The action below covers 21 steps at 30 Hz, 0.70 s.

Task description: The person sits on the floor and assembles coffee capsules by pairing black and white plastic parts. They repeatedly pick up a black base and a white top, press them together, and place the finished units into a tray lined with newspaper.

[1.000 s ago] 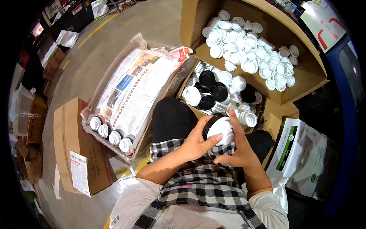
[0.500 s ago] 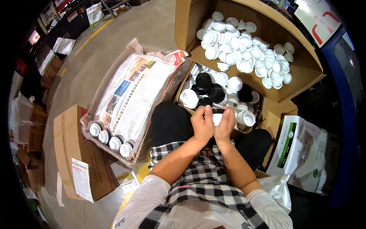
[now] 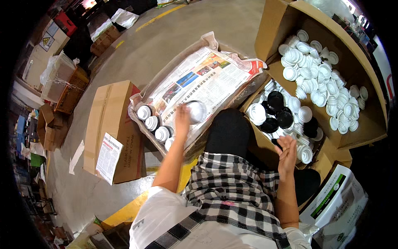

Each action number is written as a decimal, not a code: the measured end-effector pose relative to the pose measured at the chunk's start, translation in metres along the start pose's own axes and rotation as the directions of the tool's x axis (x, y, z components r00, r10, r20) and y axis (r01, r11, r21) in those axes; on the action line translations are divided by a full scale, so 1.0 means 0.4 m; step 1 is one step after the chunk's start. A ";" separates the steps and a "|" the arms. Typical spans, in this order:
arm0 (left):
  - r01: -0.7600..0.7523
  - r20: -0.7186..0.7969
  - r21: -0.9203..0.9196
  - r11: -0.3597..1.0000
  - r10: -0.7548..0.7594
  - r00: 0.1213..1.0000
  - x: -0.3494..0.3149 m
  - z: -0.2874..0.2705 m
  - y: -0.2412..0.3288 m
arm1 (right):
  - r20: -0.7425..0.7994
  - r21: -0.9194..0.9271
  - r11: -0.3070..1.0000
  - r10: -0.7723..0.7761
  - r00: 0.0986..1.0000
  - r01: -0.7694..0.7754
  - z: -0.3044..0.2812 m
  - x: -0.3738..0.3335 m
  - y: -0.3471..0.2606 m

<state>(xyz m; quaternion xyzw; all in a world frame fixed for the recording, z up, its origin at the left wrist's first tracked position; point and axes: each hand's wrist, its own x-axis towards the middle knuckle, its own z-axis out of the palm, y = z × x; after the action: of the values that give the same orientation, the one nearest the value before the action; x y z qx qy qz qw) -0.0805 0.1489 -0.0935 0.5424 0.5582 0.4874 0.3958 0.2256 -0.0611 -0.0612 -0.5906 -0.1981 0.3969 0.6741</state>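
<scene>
My left hand (image 3: 181,121) reaches over the newspaper-lined box and grips a white cap with a dark rim (image 3: 196,112), smeared by motion. Below it, along the near left edge of the newspaper (image 3: 199,85), stands a row of white stepped caps with black bases (image 3: 162,133). My right hand (image 3: 287,156) hangs with fingers spread at the near edge of a carton of mixed parts, holding nothing. That carton contains white caps (image 3: 256,114) and black round caps (image 3: 275,101), loosely piled.
A large tilted carton (image 3: 277,20) with many white stepped pieces (image 3: 321,79) leans at the right. A closed brown carton (image 3: 108,124) stands left of the newspaper box. A white printed bag (image 3: 338,207) lies at lower right. Yellow lines (image 3: 160,18) cross the grey floor.
My hands have parted. The left has carried the white cap leftward over the newspaper; the right has let go and opened beside the parts carton. The view has swung left.
</scene>
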 end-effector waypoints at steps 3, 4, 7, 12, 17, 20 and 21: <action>-0.087 -0.010 0.247 0.965 0.092 0.996 0.087 -0.162 -0.142 | 0.025 0.052 0.988 0.144 0.989 -0.145 -0.058 -0.001 0.069; -0.072 0.063 0.280 0.957 0.056 0.996 0.089 -0.167 -0.153 | -0.009 0.083 0.980 0.184 0.983 -0.182 -0.055 -0.005 0.082; -0.028 0.312 0.342 0.939 -0.086 0.946 0.106 -0.199 -0.295 | 0.018 0.070 0.971 0.227 0.974 -0.228 -0.036 -0.002 0.093; 0.071 0.397 0.484 0.872 -0.291 0.871 0.156 -0.250 -0.335 | 0.053 -0.045 0.978 0.208 0.977 -0.206 -0.069 0.022 0.031; -0.440 0.489 0.816 0.376 -0.041 0.871 0.191 -0.176 -0.160 | -0.119 -0.024 0.987 0.153 0.981 -0.157 -0.226 0.065 0.020; -0.537 0.484 0.539 0.649 0.283 0.828 0.161 0.045 0.011 | -0.199 -0.010 0.988 0.147 0.969 -0.152 -0.278 0.118 0.014; -0.536 0.484 0.426 0.729 0.316 0.816 0.139 0.137 0.055 | -0.200 -0.054 0.990 0.121 0.972 -0.134 -0.271 0.138 0.000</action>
<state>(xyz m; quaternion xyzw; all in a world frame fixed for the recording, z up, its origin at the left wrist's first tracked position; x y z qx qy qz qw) -0.0277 0.2088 -0.0789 0.8305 0.4428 0.2728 0.1995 0.3390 -0.0878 -0.0964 -0.6604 -0.1056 0.3723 0.6435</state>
